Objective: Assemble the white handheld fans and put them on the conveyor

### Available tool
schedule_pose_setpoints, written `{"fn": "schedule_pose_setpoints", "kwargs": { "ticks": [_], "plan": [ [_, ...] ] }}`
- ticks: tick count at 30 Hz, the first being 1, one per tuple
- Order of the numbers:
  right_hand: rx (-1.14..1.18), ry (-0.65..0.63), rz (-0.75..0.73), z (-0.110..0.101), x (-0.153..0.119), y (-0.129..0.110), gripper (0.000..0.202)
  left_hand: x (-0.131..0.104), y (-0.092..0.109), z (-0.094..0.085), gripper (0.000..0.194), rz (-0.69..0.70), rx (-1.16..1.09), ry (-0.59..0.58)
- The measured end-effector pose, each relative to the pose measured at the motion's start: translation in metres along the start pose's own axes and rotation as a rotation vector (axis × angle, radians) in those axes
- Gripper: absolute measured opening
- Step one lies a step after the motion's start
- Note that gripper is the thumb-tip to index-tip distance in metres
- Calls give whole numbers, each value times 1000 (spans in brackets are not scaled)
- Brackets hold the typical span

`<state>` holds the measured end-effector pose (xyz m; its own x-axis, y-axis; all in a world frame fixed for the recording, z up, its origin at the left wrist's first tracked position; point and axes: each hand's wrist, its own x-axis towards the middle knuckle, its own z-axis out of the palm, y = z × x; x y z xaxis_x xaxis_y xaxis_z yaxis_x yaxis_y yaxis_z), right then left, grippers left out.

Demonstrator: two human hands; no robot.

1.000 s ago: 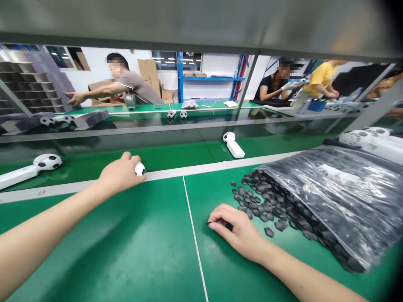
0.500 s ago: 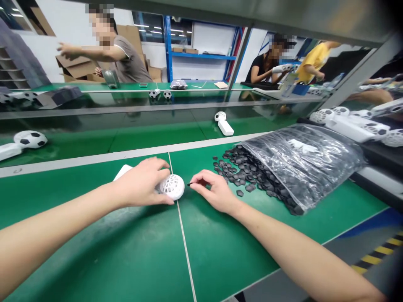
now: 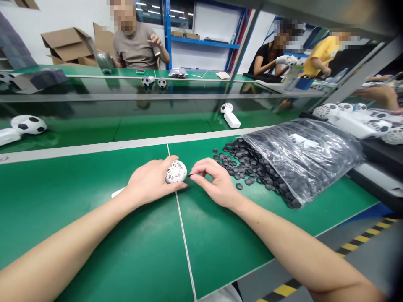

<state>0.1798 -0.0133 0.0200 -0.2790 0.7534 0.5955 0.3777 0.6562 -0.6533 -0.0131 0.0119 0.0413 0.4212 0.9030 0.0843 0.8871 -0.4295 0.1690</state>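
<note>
My left hand (image 3: pixel 151 178) is wrapped round a white handheld fan (image 3: pixel 176 172) with a football-shaped head. The fan's openwork grille faces up and to the right. Most of its handle lies hidden under my palm and wrist; one white end (image 3: pixel 118 193) pokes out at the left. Just right of the fan head, my right hand (image 3: pixel 217 182) pinches a small black piece (image 3: pixel 189 175) between thumb and fingertips, close to the head's edge. Beyond that hand, many loose black pentagon pieces (image 3: pixel 248 161) spill from a clear plastic bag (image 3: pixel 310 157) onto the green table (image 3: pixel 126 251).
A football fan (image 3: pixel 231 117) lies on the belt (image 3: pixel 157 121) beyond the table, with another (image 3: pixel 28 125) at the left. More fans (image 3: pixel 355 117) are piled at the right. Across the belt, a person in grey (image 3: pixel 135 46) and two others sit or stand at work. A metal post (image 3: pixel 245 42) rises behind.
The fan head has turned in my left hand, so its grille now shows more from above. My right hand stays beside it with the black piece. The person in grey has turned and lowered an arm.
</note>
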Motion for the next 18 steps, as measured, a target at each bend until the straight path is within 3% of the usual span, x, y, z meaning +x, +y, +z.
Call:
{"fn": "schedule_pose_setpoints", "kwargs": {
  "ticks": [10,18],
  "plan": [
    [-167,-185,-128,2,-3,0,4,-11,11,7,75,78,-36,0],
    [-147,-115,-49,10,-5,3,16,-11,9,6,74,82,-139,-43]
  ]
}}
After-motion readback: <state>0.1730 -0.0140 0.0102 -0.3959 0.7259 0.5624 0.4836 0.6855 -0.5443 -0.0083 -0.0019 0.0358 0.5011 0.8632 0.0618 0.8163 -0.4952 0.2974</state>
